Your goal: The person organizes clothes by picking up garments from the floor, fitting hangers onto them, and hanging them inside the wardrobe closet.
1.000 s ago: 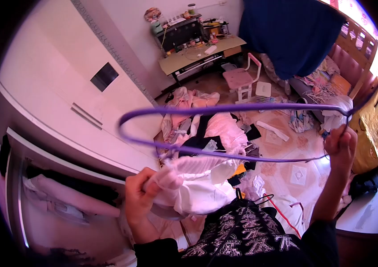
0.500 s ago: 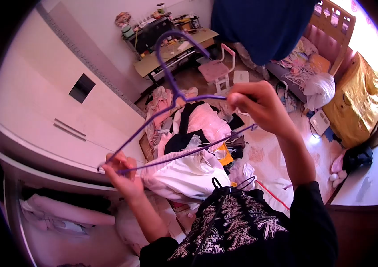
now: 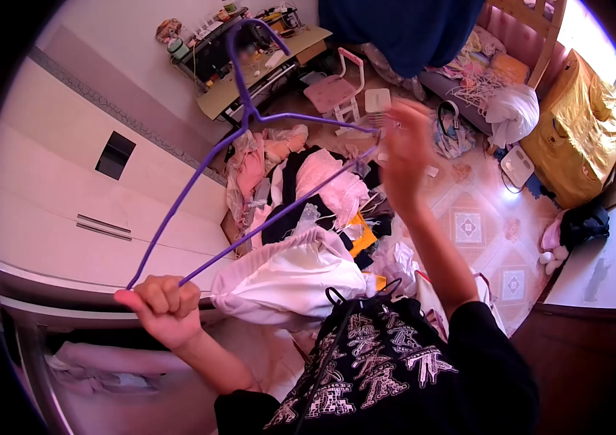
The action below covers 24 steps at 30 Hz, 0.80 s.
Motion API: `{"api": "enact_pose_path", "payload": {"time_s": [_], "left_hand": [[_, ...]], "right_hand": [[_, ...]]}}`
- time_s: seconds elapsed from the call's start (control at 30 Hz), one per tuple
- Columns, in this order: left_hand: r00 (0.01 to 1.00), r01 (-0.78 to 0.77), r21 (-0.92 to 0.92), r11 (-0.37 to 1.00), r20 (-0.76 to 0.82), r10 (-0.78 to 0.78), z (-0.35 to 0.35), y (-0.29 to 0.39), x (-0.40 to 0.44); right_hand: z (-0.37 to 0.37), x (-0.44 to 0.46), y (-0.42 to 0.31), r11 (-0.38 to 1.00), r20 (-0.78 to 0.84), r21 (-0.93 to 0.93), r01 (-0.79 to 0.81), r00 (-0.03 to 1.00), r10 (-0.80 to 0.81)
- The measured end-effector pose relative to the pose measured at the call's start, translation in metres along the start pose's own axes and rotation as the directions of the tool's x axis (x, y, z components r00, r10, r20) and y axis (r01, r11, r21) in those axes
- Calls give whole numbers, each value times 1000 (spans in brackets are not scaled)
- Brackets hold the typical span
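A purple wire hanger (image 3: 206, 156) is held up in front of me, its hook at the top. My left hand (image 3: 170, 308) is closed round the hanger's lower left corner. Beside the opposite corner is my right hand (image 3: 406, 148), raised and smeared by motion; whether it touches the hanger I cannot tell. A white and pale pink garment (image 3: 290, 279) lies below the hanger, close in front of my black printed shirt (image 3: 373, 348).
Clothes (image 3: 330, 185) are piled on the floor. Behind stand a pink chair (image 3: 333, 90) and a cluttered desk (image 3: 217, 98). White wardrobe doors (image 3: 54, 174) line the left, above an open compartment. A yellow bag (image 3: 576, 130) and a black bag (image 3: 585, 223) are at right.
The hanger has turned upright, with its hook now at the top. My left hand has let go of the white garment and grips the hanger's corner. My right hand has left the hook area.
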<state>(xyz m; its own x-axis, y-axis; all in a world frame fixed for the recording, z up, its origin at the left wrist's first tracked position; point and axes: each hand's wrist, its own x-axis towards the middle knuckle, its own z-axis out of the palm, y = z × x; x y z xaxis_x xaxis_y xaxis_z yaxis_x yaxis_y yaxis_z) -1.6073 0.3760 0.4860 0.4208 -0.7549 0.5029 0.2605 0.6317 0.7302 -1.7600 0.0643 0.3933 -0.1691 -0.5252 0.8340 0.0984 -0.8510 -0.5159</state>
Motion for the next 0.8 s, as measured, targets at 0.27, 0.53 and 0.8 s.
{"api": "enact_pose_path", "payload": {"time_s": [0.27, 0.53, 0.8], "left_hand": [[999, -43, 81, 996, 32, 40, 14, 18, 6], [999, -42, 20, 999, -30, 43, -10, 18, -39], [987, -138, -95, 986, -92, 129, -14, 33, -79]], "right_hand": [[-47, -237, 39, 849, 857, 31, -527, 451, 249], [-14, -201, 13, 753, 638, 45, -656, 599, 484], [-1, -88, -43, 850, 574, 219, -479, 768, 285]]}}
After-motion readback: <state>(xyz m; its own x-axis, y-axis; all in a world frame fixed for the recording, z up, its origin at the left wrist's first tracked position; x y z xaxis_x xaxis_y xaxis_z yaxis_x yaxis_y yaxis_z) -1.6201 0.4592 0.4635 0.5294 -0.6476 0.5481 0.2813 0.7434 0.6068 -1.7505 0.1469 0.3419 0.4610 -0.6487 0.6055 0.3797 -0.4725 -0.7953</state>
